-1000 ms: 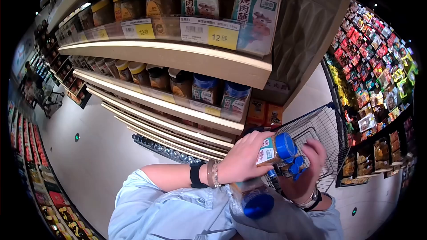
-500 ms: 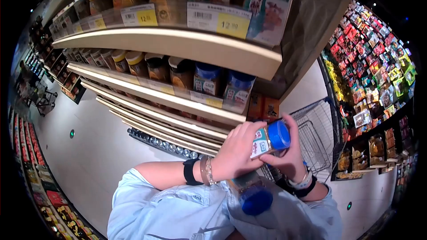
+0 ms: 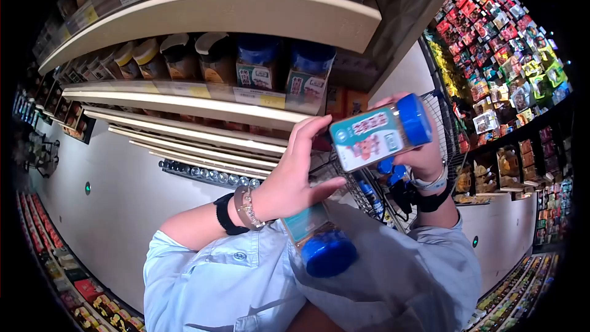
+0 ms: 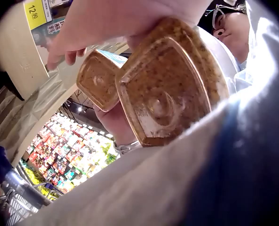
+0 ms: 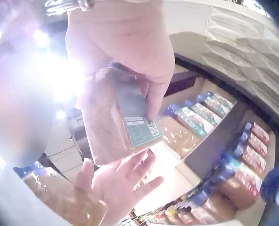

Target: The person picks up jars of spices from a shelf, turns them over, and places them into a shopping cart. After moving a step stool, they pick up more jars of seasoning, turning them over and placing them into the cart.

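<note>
My right hand [image 3: 425,155] grips a blue-lidded jar [image 3: 372,136] of brown seasoning with a teal label, lying on its side at chest height. The right wrist view shows that hand [image 5: 125,42] wrapped around the jar [image 5: 113,125]. My left hand [image 3: 287,178] is spread open at the jar's base, its index fingertip touching the base and the thumb below. A second blue-lidded jar [image 3: 318,241] is tucked between my left forearm and chest, lid towards me. In the left wrist view its base [image 4: 170,89] looms large beside the held jar's base [image 4: 98,77].
Curved wooden shelves [image 3: 246,9] ahead carry rows of jars [image 3: 258,67] behind yellow price tags. A wire shopping cart [image 3: 353,187] stands just behind my hands. A wall rack of colourful snack packets [image 3: 491,43] fills the right side. White floor lies to the left.
The jar passed from my left hand's grip into my right hand and rose higher. My left hand opened and now only touches the base. The view tilted downward.
</note>
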Demonstrator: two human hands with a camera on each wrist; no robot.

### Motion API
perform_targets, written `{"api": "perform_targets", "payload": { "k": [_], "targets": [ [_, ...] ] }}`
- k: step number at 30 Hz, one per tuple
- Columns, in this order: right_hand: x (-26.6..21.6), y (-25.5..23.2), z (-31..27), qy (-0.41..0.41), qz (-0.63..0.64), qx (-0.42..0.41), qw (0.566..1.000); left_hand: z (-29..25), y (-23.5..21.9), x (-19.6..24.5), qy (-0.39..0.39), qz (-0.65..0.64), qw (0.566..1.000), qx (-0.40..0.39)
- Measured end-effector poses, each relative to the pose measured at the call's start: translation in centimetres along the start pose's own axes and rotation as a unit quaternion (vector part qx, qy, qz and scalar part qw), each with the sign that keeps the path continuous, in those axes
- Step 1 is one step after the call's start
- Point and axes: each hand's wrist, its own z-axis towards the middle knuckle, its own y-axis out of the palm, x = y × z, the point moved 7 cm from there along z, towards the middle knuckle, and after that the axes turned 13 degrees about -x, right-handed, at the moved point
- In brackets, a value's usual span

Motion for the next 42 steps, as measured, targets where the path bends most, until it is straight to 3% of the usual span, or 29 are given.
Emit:
{"api": "perform_targets", "payload": {
  "k": [1,3,5,7,8,11,13,14,16,17,20,21,23,27,29,30,31,32,33,34,36,37,42],
  "targets": [
    [-1.0,-0.6,0.4,-0.017,-0.006,0.009,1.0,-0.1,-0.2,0.3,0.022,0.003,1.0,0.001],
    [-3.4,-3.7,0.9,-0.074,-0.09,0.053,0.992,-0.1,0.1,0.7,0.066,0.034,0.994,-0.074],
    [-4.4,-9.0,0.8,-0.134,-0.057,0.108,0.983,-0.7,1.2,-0.5,-0.028,-0.155,0.973,-0.17],
    [-6.8,-13.4,3.3,-0.19,-0.058,0.153,0.968,-1.7,1.5,-0.9,-0.074,-0.254,0.943,-0.201],
    [-8.2,-14.6,5.0,-0.193,-0.131,0.133,0.963,-1.8,1.1,-0.4,-0.051,-0.236,0.948,-0.205],
    [-10.7,-14.1,11.5,-0.2,-0.127,0.05,0.97,-2.0,0.1,0.6,0.001,-0.187,0.96,-0.21],
    [-10.3,-14.9,15.4,-0.146,-0.269,0.055,0.951,-2.5,0.1,0.6,0.046,-0.106,0.965,-0.235],
    [-10.2,-14.8,16.8,-0.151,-0.27,0.051,0.95,-2.9,0.0,0.6,0.064,-0.098,0.961,-0.251],
    [-9.6,-12.6,20.1,-0.169,-0.117,-0.039,0.978,-3.2,-0.9,1.3,0.083,-0.073,0.959,-0.26],
    [-9.5,-11.9,21.2,-0.171,-0.118,-0.045,0.977,-3.5,-1.2,1.7,0.099,-0.054,0.956,-0.272],
    [-8.6,-9.9,24.2,-0.129,-0.044,-0.164,0.977,-4.1,-2.2,2.4,0.105,-0.042,0.954,-0.276],
    [-8.9,-8.8,24.2,-0.128,-0.043,-0.17,0.976,-4.4,-2.5,2.7,0.11,-0.038,0.955,-0.273],
    [-9.5,-7.0,23.7,-0.087,-0.061,-0.084,0.991,-5.1,-2.8,2.7,0.105,-0.036,0.957,-0.268],
    [-9.5,-6.4,24.9,-0.069,-0.076,-0.096,0.99,-6.0,-3.0,2.0,0.116,-0.036,0.964,-0.235],
    [-9.2,-6.6,24.9,-0.067,-0.08,-0.096,0.99,-6.9,-4.1,0.7,0.097,-0.037,0.985,-0.137],
    [-8.7,-6.7,24.6,-0.065,-0.082,-0.093,0.99,-7.8,-4.8,-0.7,0.042,-0.078,0.992,-0.085],
    [-8.6,-6.9,24.3,-0.065,-0.084,-0.088,0.99,-8.8,-5.7,-2.0,0.031,-0.124,0.992,0.024],
    [-8.5,-7.4,24.2,-0.065,-0.084,-0.087,0.99,-9.6,-6.2,-3.5,-0.013,-0.238,0.964,0.121],
    [-8.0,-7.6,24.1,-0.063,-0.083,-0.087,0.991,-10.1,-7.3,-3.9,-0.01,-0.276,0.94,0.202],
    [-7.6,-8.0,23.9,-0.06,-0.082,-0.083,0.991,-9.9,-8.0,-2.6,0.04,-0.343,0.912,0.219],
    [-7.3,-9.2,23.6,-0.053,-0.078,-0.075,0.993,-10.9,-9.1,-1.2,0.069,-0.381,0.887,0.253],
    [-7.2,-9.9,23.5,-0.048,-0.075,-0.068,0.994,-11.5,-9.8,-0.9,0.091,-0.395,0.856,0.32],
    [-6.1,-12.2,22.6,-0.039,-0.065,-0.05,0.996,-13.9,-12.7,0.7,0.071,-0.288,0.871,0.393]
  ]
}}
